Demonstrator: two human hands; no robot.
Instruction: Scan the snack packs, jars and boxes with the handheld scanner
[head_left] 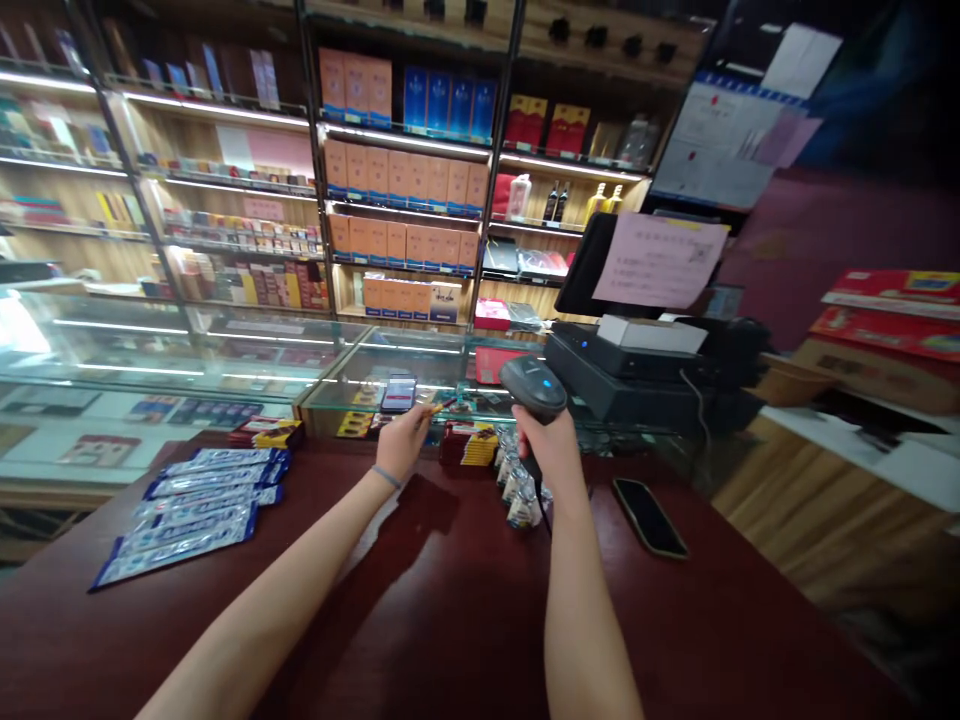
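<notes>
In my right hand (553,445) is a black barcode scanner (534,385) with a lit blue light on top, my fingers wrapped round its handle and its cord hanging below. My left hand (403,445) pinches a small, thin yellow-brown item (440,407) near the glass counter's edge; its kind is too small to tell. Just past that hand, a phone (399,393) with a lit screen lies on the glass. Between and below the hands sit a stack of yellow-and-dark-red packets (470,445) and a row of small clear-wrapped items (520,492).
Several blue-and-clear packs (195,505) lie on the dark red tabletop (420,640) at left, near more yellow packets (276,433). A dark phone (649,517) rests at right. Beyond stand the glass counter (345,360), a black register (615,380) and stocked shelves (405,205).
</notes>
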